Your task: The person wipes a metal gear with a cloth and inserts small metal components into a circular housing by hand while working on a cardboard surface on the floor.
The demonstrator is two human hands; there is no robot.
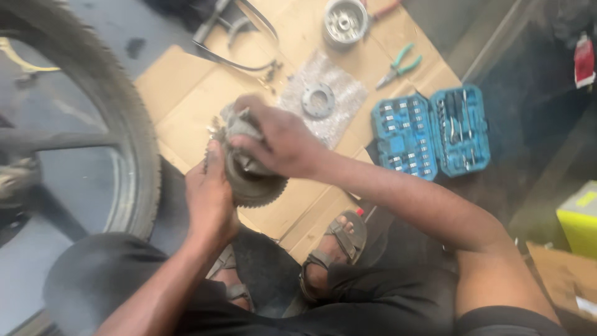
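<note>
My left hand grips a round toothed metal sprocket from its left side, holding it on edge above my lap. My right hand presses a grey rag onto the top of the sprocket, fingers curled over the cloth. Much of the sprocket's face is hidden behind the right hand and rag. Both hands are dark with grease.
A motorcycle tyre and wheel stands at left. Flattened cardboard covers the floor, with a metal ring on bubble wrap, a round hub part, teal-handled pliers and an open blue socket set case. A yellow box sits at right.
</note>
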